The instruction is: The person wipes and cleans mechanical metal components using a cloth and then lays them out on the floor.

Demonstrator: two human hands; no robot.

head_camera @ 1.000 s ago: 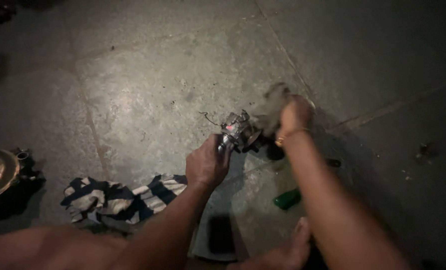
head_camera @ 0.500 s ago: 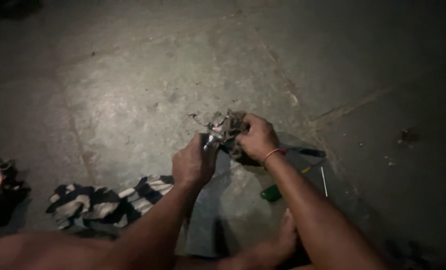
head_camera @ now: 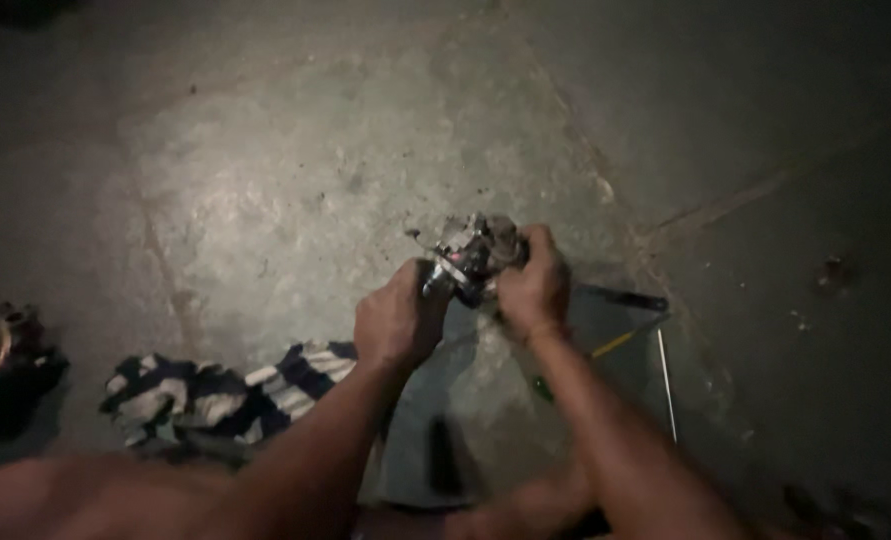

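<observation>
Got my left hand [head_camera: 397,322] and right hand [head_camera: 533,288] both clamped tight around this grimy metal engine part [head_camera: 468,256], over the concrete floor [head_camera: 265,180].

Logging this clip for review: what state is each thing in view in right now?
Left hand: closed on the metal part.
Right hand: gripping the part's other side.
Metal part: held off the floor between both hands.
Striped cloth: crumpled on the floor.
Thin rod: lying flat.
</observation>
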